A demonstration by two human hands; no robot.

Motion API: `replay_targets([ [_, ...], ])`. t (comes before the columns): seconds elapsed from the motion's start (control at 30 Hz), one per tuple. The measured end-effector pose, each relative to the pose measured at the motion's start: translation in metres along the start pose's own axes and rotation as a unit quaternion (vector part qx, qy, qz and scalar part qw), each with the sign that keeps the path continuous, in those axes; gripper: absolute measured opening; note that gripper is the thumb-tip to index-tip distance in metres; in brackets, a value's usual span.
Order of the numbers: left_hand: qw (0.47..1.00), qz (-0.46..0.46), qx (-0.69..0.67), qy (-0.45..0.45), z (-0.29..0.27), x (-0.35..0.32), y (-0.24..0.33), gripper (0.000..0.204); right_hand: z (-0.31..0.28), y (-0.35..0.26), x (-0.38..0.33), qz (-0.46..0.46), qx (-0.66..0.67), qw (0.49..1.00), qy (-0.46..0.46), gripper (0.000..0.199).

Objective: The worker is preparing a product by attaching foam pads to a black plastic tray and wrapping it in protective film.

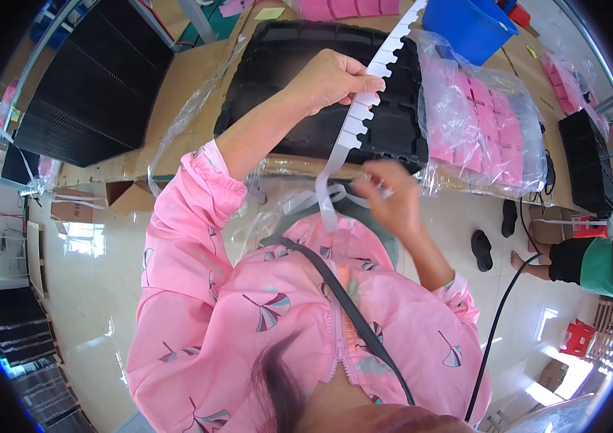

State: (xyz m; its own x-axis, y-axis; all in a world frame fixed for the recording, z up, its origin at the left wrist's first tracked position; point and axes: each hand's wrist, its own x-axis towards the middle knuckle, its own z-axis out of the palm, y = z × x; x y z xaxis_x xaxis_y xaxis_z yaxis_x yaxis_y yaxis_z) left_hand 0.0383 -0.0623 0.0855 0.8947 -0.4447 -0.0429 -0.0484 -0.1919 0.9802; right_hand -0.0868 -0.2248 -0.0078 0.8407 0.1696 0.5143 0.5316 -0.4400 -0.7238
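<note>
My left hand (339,81) is closed, pinching a long white strip (352,130) between thumb and fingers. Evenly spaced tabs run along one edge of the strip, which slants up past the top of the picture. Its smooth lower end hangs and curls toward my lap. Close to that lower end is my right hand (395,193), smeared by motion; whether its fingers grip anything cannot be made out. Beneath the left hand lies a black plastic tray (277,68) on the cardboard-covered table (198,86).
Pink blocks in a clear plastic bag (480,133) lie right of the tray, with a blue bucket (469,32) behind them. A black ridged panel (97,86) stands at the left. A black cable (498,317) hangs on my right. Another person (599,263) is at far right.
</note>
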Motion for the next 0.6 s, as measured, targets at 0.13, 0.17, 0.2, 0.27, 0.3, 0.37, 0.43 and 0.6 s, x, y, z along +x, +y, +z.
replay_targets([
  [0.13, 1.000, -0.004, -0.025, 0.009, 0.021, -0.016, 0.004, 0.031, -0.020, -0.014, 0.040, -0.155, -0.062, 0.973, 0.161, 0.023],
  [0.17, 1.000, -0.002, -0.021, 0.002, 0.025, -0.018, 0.004, 0.034, -0.020, -0.013, 0.045, -0.157, -0.056, 0.970, 0.175, 0.024],
  [0.2, 1.000, -0.001, -0.016, -0.004, 0.029, -0.022, 0.005, 0.038, -0.020, -0.012, 0.047, -0.159, -0.049, 0.968, 0.189, 0.025],
  [0.27, 0.999, -0.004, -0.040, 0.001, 0.034, -0.032, 0.010, 0.040, -0.023, -0.015, 0.046, -0.161, -0.048, 0.964, 0.205, 0.026],
  [0.3, 0.999, -0.005, -0.046, 0.004, 0.036, -0.037, 0.013, 0.040, -0.025, -0.017, 0.044, -0.161, -0.054, 0.963, 0.208, 0.026],
  [0.37, 0.998, -0.007, -0.055, 0.007, 0.041, -0.045, 0.016, 0.039, -0.029, -0.018, 0.043, -0.176, -0.060, 0.958, 0.218, 0.025],
  [0.43, 0.998, -0.011, -0.060, 0.010, 0.045, -0.051, 0.017, 0.039, -0.031, -0.020, 0.041, -0.198, -0.082, 0.950, 0.227, 0.025],
  [0.6, 0.990, -0.047, -0.128, 0.018, 0.057, -0.055, 0.016, 0.030, -0.039, -0.021, 0.037, -0.267, -0.142, 0.922, 0.240, 0.022],
])
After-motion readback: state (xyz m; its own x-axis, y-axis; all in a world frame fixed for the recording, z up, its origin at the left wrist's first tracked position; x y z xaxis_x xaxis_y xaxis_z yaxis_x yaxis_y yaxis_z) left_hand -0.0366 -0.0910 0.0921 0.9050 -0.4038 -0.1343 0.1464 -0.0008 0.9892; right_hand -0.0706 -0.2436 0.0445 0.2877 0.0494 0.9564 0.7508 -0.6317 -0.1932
